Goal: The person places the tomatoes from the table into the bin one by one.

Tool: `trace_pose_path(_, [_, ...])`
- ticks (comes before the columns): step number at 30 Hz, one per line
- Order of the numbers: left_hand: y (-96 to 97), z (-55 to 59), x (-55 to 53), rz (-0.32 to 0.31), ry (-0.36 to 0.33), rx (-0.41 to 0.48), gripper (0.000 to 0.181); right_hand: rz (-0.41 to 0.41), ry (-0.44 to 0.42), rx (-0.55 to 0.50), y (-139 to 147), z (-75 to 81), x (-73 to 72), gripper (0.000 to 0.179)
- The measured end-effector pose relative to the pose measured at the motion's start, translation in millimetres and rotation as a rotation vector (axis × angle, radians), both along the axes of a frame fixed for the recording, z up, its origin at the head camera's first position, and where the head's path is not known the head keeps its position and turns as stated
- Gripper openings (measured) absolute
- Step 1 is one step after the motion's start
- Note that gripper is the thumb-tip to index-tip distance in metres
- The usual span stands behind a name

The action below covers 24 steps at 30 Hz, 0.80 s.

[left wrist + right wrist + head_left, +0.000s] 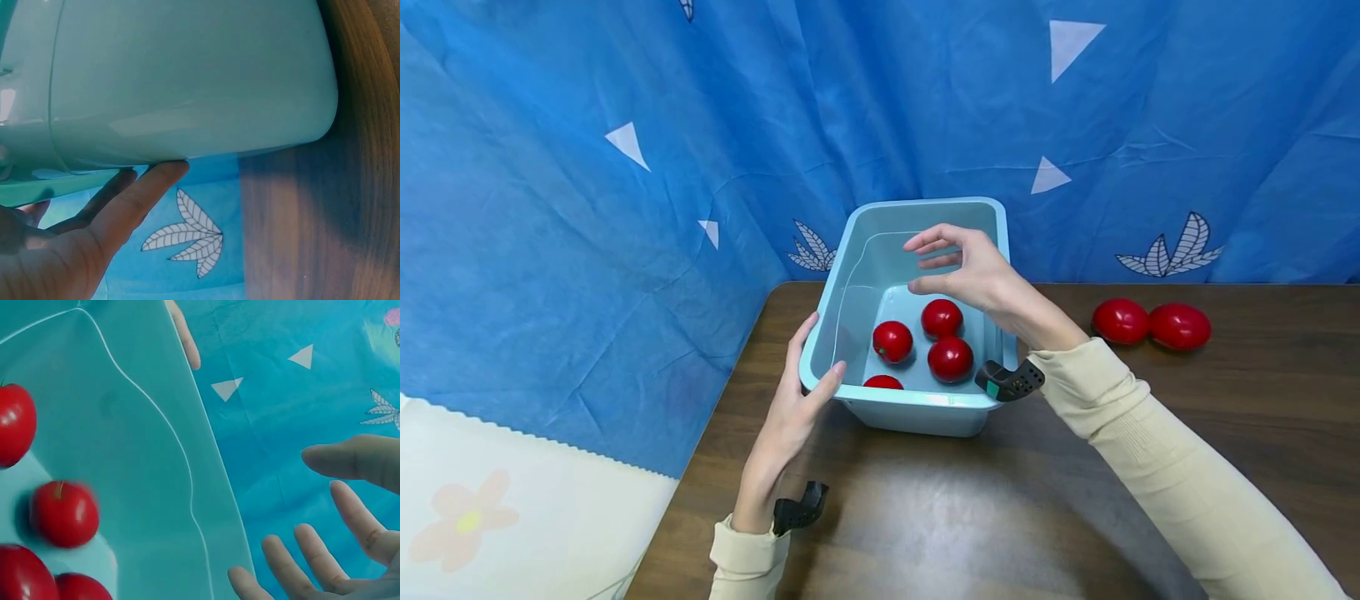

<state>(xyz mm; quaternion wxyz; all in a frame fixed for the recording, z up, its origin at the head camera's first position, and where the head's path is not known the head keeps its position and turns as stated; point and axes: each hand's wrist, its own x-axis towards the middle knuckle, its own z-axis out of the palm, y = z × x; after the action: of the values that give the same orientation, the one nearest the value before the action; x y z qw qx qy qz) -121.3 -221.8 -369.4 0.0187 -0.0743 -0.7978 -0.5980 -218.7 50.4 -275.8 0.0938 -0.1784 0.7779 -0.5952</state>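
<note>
A light blue plastic bin (917,398) stands tilted on the table, with several red tomatoes (951,359) inside on its floor. My left hand (793,412) holds the bin's near left corner, thumb at the rim and fingers along the outer wall. In the left wrist view, those fingers (140,194) touch the wall from outside. My right hand (973,271) hangs over the bin with its fingers spread and nothing between them. The right wrist view shows the parted fingers (319,553) beside the bin wall and a tomato (64,514) with its stem.
Two more tomatoes (1180,326) lie side by side on the brown wooden table (1262,433), right of the bin. A blue curtain (910,100) with white triangles and leaves hangs close behind the bin. Pale cloth with a flower (467,521) is at the lower left.
</note>
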Motion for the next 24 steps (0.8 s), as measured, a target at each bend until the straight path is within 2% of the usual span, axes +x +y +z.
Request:
trace_pose_path(3, [-0.2, -0.4, 1.7, 0.005, -0.005, 0.001, 0.077, 0.015, 0.013, 0.017, 5, 2.6, 4.7, 0.050])
trace_pose_path(7, [-0.2, -1.5, 3.4, 0.008, -0.007, 0.004, 0.077, -0.009, 0.049, 0.045, 26, 9.3, 14.9, 0.050])
trace_pose_path(12, [-1.2, -1.0, 3.1, -0.001, 0.002, 0.008, 0.076, -0.133, 0.087, 0.085, 74, 10.5, 20.6, 0.049])
trace_pose_path(16, [-2.3, -0.9, 2.7, -0.002, 0.005, 0.012, 0.076, -0.259, 0.098, 0.100, 123, -6.8, 14.7, 0.049])
trace_pose_path(20, [-2.6, -2.6, 3.3, 0.003, 0.001, 0.015, 0.076, -0.370, 0.079, 0.118, 174, -34.7, 10.1, 0.046])
trace_pose_path(22, [-2.2, -3.1, 3.8, -0.001, -0.001, 0.013, 0.076, -0.426, 0.063, 0.197, 196, -49.3, 10.7, 0.047])
trace_pose_path(24, [-2.2, -3.6, 4.1, -0.002, -0.001, 0.012, 0.076, -0.463, 0.039, 0.297, 216, -63.1, 12.2, 0.056])
